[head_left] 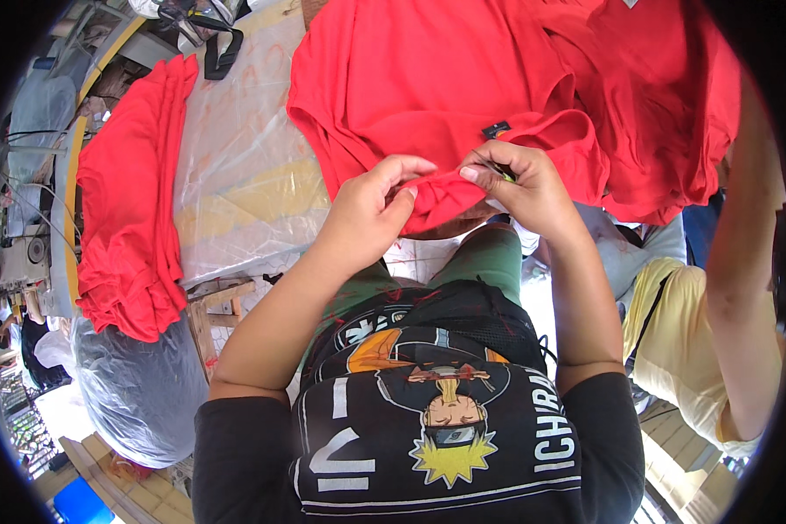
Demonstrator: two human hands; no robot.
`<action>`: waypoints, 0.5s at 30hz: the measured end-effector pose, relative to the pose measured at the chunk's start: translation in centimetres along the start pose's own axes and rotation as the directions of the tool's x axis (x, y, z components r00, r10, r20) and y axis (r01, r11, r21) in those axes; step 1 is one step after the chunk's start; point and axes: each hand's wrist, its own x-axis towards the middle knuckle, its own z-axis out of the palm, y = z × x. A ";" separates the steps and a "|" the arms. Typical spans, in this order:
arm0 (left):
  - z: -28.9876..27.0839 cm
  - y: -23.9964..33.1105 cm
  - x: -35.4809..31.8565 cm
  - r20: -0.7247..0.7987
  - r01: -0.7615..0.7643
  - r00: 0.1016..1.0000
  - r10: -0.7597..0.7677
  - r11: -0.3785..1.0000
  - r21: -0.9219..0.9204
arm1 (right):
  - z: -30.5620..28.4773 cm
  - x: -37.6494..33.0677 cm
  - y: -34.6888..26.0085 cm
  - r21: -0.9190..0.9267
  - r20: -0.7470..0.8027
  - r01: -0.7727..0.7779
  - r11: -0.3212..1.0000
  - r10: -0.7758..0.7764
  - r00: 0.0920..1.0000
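Note:
A red garment (419,79) with wide openings lies spread over the near side of the table, its edge gathered toward me. My left hand (368,205) is closed on a fold of that edge, thumb against fingers. Close beside it, my right hand (533,185) pinches the same edge. A small tool (506,174), dark and yellow-green like thread snips, shows between the right fingers; most of it is hidden in the palm. Just beyond the right hand, a dark label (496,130) sits on the red cloth.
Folded red garments (135,201) are stacked at the table's left edge. Clear plastic (253,175) covers the tabletop. More red cloth (646,96) lies at the right, by another person's arm (742,262). A full plastic bag (140,393) stands lower left; a black strap (224,54) hangs at the back.

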 end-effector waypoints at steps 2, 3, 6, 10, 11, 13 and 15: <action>-0.6 0.1 -0.2 0.088 0.057 0.995 -0.049 0.995 -0.080 | -0.1 0.0 0.0 -0.023 0.023 -0.064 0.998 0.064 0.998; -0.7 0.0 -0.3 0.115 0.071 0.992 -0.057 0.990 -0.123 | 0.1 0.2 0.2 -0.030 0.021 -0.013 0.999 0.013 1.000; -0.8 0.2 -0.5 0.128 0.105 0.988 -0.080 0.974 -0.198 | 0.6 0.4 0.7 -0.051 0.012 0.083 0.995 -0.082 0.997; -0.9 0.1 -0.4 0.112 0.100 0.991 -0.075 0.965 -0.241 | 0.7 0.6 0.8 -0.047 0.019 0.052 0.998 -0.051 0.999; -0.9 0.1 -0.4 0.119 0.108 0.990 -0.079 0.959 -0.262 | 0.8 0.5 0.8 -0.038 0.019 0.037 0.999 -0.036 0.999; -0.9 0.1 -0.4 0.132 0.126 0.987 -0.090 0.945 -0.303 | 1.1 0.4 0.5 0.011 0.033 -0.039 0.999 0.038 0.999; -0.7 -0.1 -0.3 0.111 0.145 0.987 -0.114 0.934 -0.326 | 1.2 0.4 0.6 -0.038 -0.006 0.027 0.999 -0.027 1.000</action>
